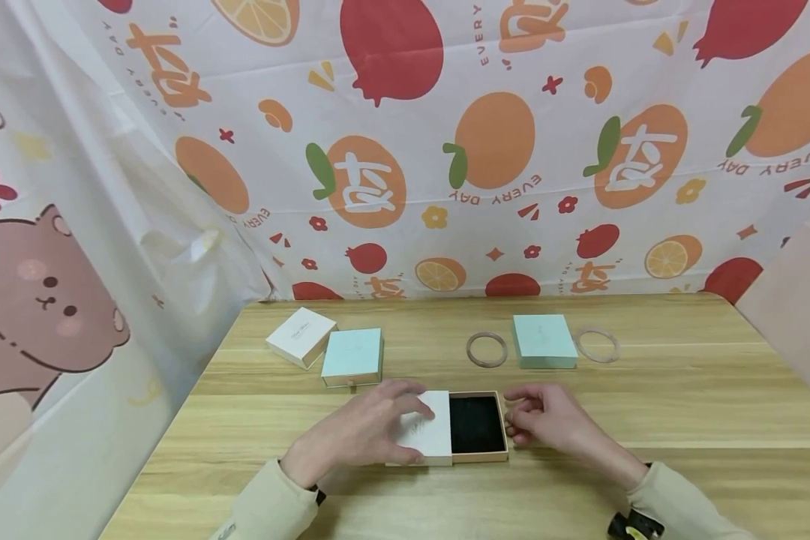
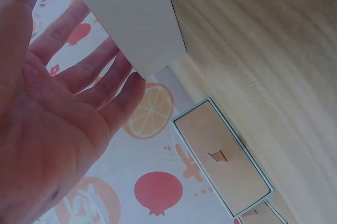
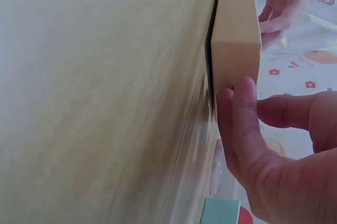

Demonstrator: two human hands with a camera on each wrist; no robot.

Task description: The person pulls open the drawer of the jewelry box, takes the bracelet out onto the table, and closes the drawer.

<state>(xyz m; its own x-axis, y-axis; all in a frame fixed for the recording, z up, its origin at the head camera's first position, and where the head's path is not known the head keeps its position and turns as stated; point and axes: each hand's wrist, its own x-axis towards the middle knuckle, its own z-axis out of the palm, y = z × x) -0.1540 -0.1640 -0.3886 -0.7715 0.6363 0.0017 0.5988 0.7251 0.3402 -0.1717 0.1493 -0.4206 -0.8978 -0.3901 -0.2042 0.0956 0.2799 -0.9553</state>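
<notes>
One white box [image 1: 439,412] lies on the table [image 1: 722,420] at twelve o'clock from me, its tan drawer [image 1: 479,457] standing part-way out towards three o'clock. My left hand [image 1: 371,424] grips the box's cover across the top, thumb on the near edge. My right hand [image 1: 550,421] bunches its fingertips at the drawer's front; I can't tell whether they pinch anything there. I judge it light, stiff card, easily dented: steady the cover by its edges, lightly, and handle the drawer mid-front. Its black lining [image 1: 477,424] looks soft.
</notes>
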